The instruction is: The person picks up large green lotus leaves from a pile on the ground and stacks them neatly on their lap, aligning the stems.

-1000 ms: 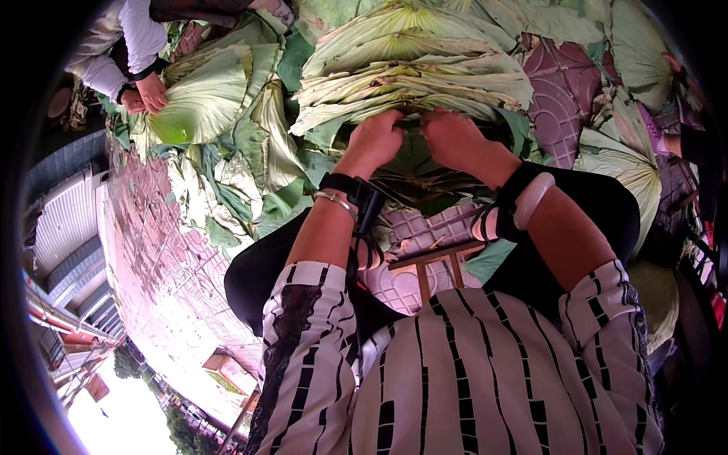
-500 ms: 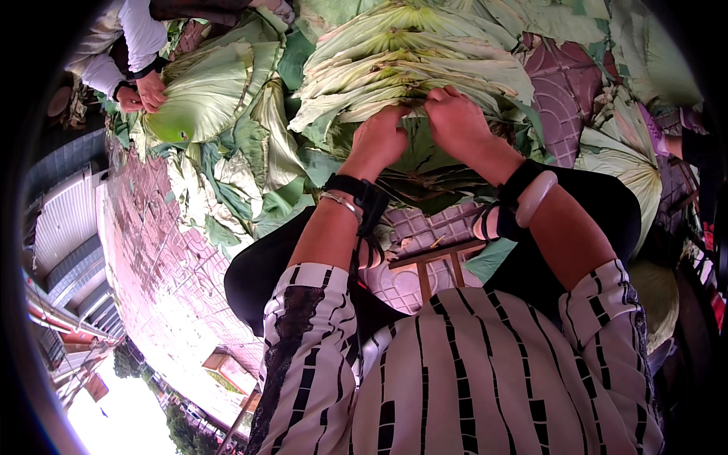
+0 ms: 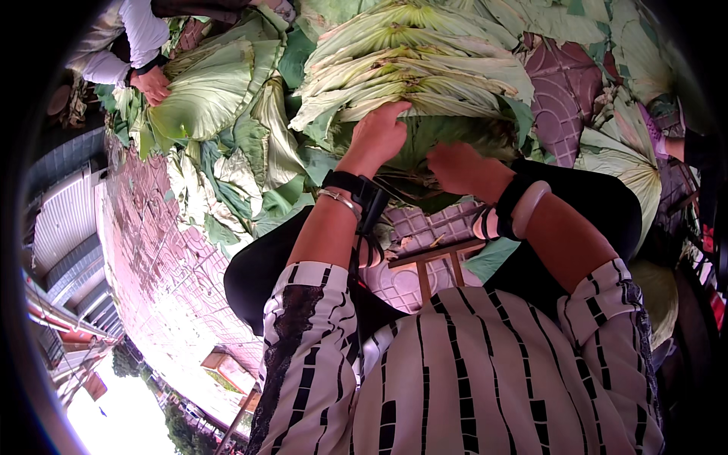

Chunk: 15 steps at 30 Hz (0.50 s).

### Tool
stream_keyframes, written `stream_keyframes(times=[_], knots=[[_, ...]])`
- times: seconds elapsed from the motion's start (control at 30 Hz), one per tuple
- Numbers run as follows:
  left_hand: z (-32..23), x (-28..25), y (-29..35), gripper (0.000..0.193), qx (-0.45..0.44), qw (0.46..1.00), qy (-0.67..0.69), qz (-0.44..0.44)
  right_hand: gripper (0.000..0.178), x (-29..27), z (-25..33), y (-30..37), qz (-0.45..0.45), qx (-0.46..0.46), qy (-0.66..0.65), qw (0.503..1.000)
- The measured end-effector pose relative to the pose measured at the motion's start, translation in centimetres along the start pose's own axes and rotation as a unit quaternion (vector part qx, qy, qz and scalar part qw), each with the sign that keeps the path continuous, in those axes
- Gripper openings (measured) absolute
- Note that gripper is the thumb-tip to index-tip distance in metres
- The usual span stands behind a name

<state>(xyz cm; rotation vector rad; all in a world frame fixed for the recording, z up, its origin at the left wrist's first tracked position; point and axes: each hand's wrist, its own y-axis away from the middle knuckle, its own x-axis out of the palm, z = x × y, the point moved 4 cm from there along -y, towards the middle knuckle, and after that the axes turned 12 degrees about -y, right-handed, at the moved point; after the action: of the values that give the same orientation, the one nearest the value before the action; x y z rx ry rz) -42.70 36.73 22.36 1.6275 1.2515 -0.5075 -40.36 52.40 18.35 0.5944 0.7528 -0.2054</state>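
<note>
One leaf stack (image 3: 413, 67), near edge pinched in left grip (image 3: 378, 138), right grip (image 3: 461, 167) apart, blurred, closure unclear

Counted one left hand (image 3: 377, 140) at 12 o'clock, one right hand (image 3: 464, 168) at 2, one leaf stack (image 3: 409, 70) at 12, one visible co-worker's hand (image 3: 152, 82) at 10, two black wristbands (image 3: 514, 199), one silver bracelet (image 3: 338, 199), one pale bangle (image 3: 530, 208), two sandaled feet (image 3: 369, 252) near dial center, plus uncountable loose leaves (image 3: 254, 144) around 10.
</note>
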Motion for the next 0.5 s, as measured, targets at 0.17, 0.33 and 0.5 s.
stream_keyframes(times=[0.17,0.33,0.5], knots=[[-0.3,-0.7,-0.9,0.036,0.049,0.991,0.102,-0.07,0.024,-3.9,-1.3,-1.2,-0.128,0.08,-0.053,0.987],[0.1,-0.6,-1.4,0.028,0.059,0.977,0.186,-0.089,0.023,-5.1,-1.9,-1.6,-0.205,0.068,-0.077,0.973],[-0.1,-1.4,-1.5,0.028,0.031,0.977,0.2,-0.063,0.023,-5.5,-1.7,-1.2,-0.203,0.063,-0.075,0.974]])
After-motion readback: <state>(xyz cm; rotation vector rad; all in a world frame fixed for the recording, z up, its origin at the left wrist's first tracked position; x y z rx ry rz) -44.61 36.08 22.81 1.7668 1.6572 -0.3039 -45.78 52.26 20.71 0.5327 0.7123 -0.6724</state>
